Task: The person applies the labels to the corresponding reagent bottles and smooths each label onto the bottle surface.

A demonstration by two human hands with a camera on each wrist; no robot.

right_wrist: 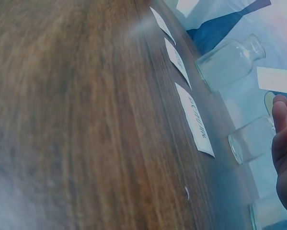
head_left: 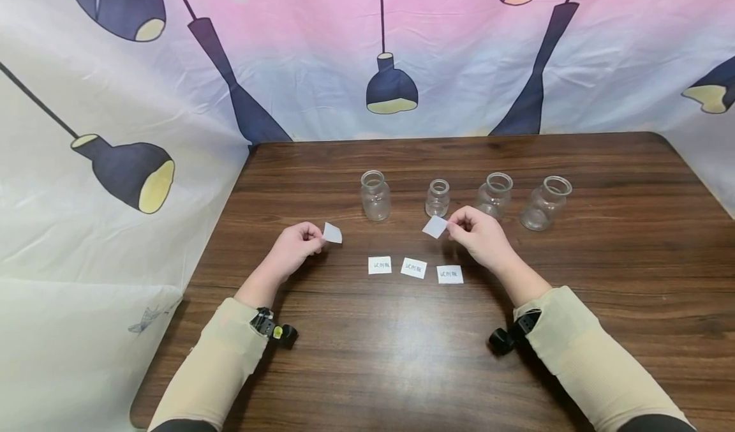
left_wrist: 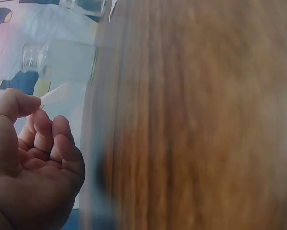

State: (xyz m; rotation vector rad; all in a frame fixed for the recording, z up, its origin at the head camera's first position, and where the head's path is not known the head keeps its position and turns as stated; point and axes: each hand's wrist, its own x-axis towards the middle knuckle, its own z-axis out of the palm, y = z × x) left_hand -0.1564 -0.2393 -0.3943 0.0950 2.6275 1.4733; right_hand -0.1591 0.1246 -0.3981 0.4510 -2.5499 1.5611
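Observation:
My left hand [head_left: 297,245] pinches a small white paper slip [head_left: 332,233] between thumb and fingertips, above the table left of the leftmost glass jar [head_left: 376,197]. In the left wrist view the thumb [left_wrist: 26,103] meets the index fingertip at the slip's edge. My right hand [head_left: 479,235] pinches another white slip [head_left: 435,227], which overlaps the foot of the smallest jar [head_left: 438,200] in the head view. Behind that hand stands a third jar [head_left: 494,193], partly hidden by it. Three paper labels with printed characters, among them the middle label [head_left: 414,268], lie on the table between the hands.
A fourth glass jar [head_left: 544,205] stands at the right end of the row; none of the jars has a lid. The dark wood table [head_left: 379,368] reaches back to a patterned cloth [head_left: 321,81] with lamp drawings. A tiny pale scrap [right_wrist: 187,193] lies near the labels.

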